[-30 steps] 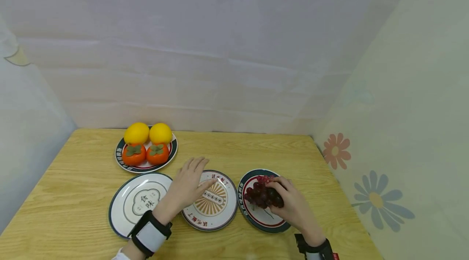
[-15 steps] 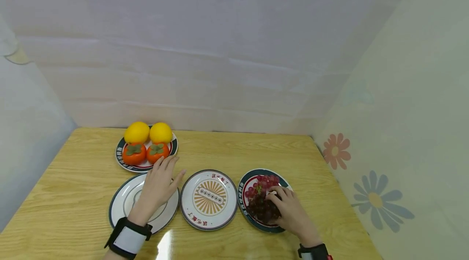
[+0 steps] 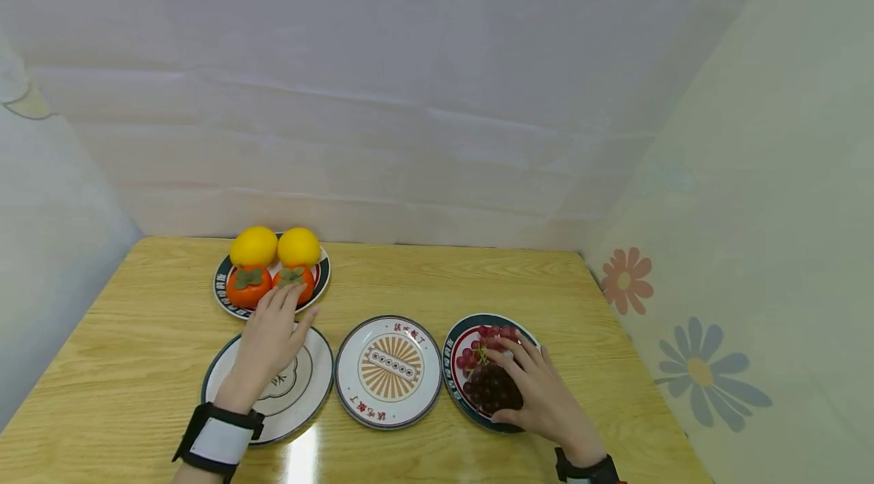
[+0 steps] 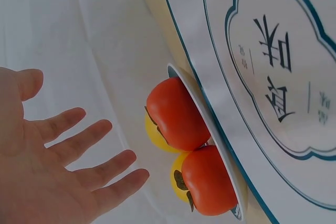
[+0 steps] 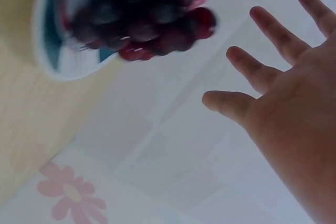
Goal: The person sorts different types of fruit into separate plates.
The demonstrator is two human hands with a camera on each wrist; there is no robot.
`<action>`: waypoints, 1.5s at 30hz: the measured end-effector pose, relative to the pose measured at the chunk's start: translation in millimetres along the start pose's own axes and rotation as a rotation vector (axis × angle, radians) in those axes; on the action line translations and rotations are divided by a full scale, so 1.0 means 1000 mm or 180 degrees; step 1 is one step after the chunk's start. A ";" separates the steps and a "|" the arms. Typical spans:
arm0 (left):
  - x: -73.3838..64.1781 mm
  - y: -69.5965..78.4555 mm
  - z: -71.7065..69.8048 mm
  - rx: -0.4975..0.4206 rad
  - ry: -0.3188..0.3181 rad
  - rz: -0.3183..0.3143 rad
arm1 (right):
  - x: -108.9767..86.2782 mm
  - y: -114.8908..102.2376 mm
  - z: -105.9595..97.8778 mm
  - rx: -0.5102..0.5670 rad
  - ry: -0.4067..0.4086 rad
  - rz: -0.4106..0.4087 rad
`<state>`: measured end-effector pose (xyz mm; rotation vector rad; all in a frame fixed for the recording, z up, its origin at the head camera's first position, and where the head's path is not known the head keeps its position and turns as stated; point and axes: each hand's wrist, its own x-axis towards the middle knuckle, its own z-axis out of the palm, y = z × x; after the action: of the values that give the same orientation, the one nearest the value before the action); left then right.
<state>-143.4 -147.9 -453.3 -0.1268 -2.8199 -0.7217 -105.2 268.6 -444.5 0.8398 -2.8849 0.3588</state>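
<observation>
In the head view, the right hand (image 3: pixel 544 395), fingers spread wide, has glossy, near-black grapes (image 3: pixel 492 391) at nine o'clock on a dark-rimmed plate (image 3: pixel 449 366), while the left hand (image 3: pixel 268 340), also spread, has orange, green-capped persimmons (image 3: pixel 249 293) at eleven and one.

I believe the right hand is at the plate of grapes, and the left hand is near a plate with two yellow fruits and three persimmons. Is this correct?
Not quite: the head view shows two persimmons on that plate, not three. The rest is right.
</observation>
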 end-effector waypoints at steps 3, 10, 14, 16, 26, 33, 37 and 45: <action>0.002 -0.003 -0.001 -0.0004 0.0078 0.0043 | 0.011 -0.011 -0.005 -0.0029 0.0151 -0.0095; 0.016 -0.012 0.002 0.0154 0.0247 0.0189 | 0.036 -0.033 -0.010 0.0052 0.0351 -0.0186; 0.036 -0.024 0.008 0.0543 0.0203 0.0236 | 0.044 -0.040 -0.005 0.0101 0.0364 -0.0268; 0.044 -0.031 0.013 0.0741 0.0148 0.0219 | 0.046 -0.042 -0.001 0.0123 0.0374 -0.0342; 0.058 -0.047 0.027 0.0934 0.0103 0.0256 | 0.050 -0.050 0.007 0.0162 0.0264 -0.0428; 0.053 -0.018 0.026 0.0732 0.0317 0.0598 | 0.061 -0.061 0.005 0.0128 0.0342 -0.0434; 0.040 0.022 0.018 0.0355 0.0177 0.0709 | 0.071 -0.072 0.005 0.0194 0.0421 -0.0371; 0.004 0.090 0.011 0.0034 -0.0003 0.1278 | 0.091 -0.093 0.016 0.0464 0.0370 -0.0379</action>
<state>-136.5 -64.0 -420.4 -0.6674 -2.6706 -0.6095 -132.2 141.6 -426.4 0.9737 -2.7131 0.5899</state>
